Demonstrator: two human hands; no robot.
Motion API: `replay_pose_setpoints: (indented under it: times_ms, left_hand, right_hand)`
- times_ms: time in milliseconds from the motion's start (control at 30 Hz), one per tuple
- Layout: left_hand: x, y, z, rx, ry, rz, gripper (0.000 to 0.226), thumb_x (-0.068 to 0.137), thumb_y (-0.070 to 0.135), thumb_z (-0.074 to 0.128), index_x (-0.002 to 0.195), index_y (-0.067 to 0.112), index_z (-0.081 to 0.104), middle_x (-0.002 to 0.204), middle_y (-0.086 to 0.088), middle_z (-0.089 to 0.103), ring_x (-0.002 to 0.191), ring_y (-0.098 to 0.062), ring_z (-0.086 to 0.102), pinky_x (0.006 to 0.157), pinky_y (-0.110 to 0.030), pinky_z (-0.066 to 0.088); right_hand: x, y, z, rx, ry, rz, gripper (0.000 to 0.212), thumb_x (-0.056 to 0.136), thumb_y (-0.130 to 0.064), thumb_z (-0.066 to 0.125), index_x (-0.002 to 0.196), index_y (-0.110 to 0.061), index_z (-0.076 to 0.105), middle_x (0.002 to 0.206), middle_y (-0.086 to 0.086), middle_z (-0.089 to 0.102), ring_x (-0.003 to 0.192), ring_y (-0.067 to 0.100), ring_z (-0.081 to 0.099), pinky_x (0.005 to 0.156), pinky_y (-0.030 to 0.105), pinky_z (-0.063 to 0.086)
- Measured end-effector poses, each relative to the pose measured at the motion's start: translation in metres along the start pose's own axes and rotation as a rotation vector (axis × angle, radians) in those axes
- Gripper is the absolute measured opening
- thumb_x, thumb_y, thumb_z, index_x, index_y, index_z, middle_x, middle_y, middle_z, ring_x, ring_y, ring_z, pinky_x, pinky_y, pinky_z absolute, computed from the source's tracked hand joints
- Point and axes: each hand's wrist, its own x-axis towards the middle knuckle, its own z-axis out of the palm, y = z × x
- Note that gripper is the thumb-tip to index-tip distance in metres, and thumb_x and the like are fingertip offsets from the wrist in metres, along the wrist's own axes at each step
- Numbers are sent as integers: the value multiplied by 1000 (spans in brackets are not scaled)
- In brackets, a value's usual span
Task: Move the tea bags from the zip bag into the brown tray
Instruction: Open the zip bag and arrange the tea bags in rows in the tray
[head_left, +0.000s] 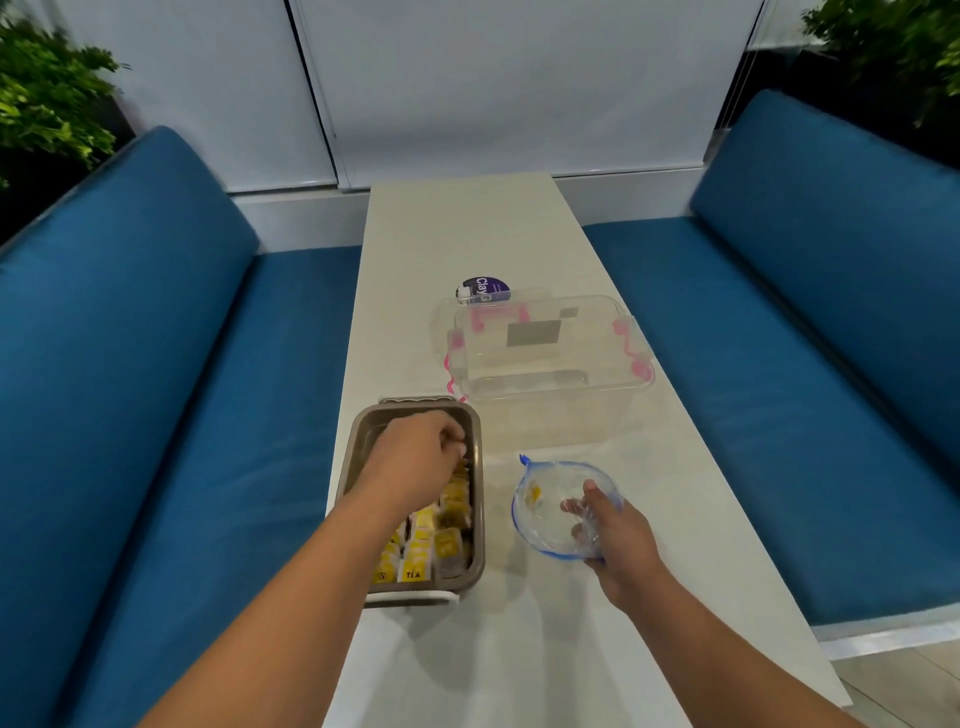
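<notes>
The brown tray (361, 441) stands at the table's left edge, its near half packed with several yellow-and-white tea bags (423, 545). My left hand (415, 460) hovers over the tray's far half with fingers curled; whether they pinch a tea bag is hidden. To the right lies the clear zip bag (556, 506) with a blue rim, mouth held open. My right hand (615, 540) grips its near edge, thumb on top and fingers showing through the plastic. One yellow tea bag (533, 493) shows inside the bag.
A clear plastic box (550, 379) with pink latches stands just behind the tray and bag, its lid (441, 322) and a purple round label (483, 290) beyond it. Blue cushioned benches (156, 415) flank the narrow white table (519, 649).
</notes>
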Motion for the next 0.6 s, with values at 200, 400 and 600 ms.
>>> replay_pose_setpoints:
  times_ms: [200, 400, 600]
  left_hand:
    - [-18, 66, 17, -196, 70, 202, 7, 93, 23, 66, 95, 27, 72, 80, 18, 66, 72, 3, 58, 71, -10, 44]
    - [-21, 87, 77, 137, -139, 221, 21, 95, 28, 59, 109, 30, 74, 106, 3, 73, 99, -18, 65, 85, -28, 51]
    - [-23, 79, 131, 531, -210, 69, 29, 94, 20, 57, 121, 20, 66, 123, -7, 63, 111, -28, 62, 91, -33, 48]
  right_hand:
    - [-1, -13, -6, 9, -31, -40, 25, 104, -34, 57, 121, -16, 64, 99, 6, 76, 89, 22, 64, 77, 35, 52]
    - [2, -19, -20, -5, -91, -30, 23, 101, -35, 63, 116, -18, 68, 99, 3, 78, 78, 20, 63, 73, 33, 53]
    - [14, -7, -41, -144, -106, 1, 19, 99, -32, 66, 109, -16, 68, 100, 5, 75, 77, 19, 65, 70, 37, 57]
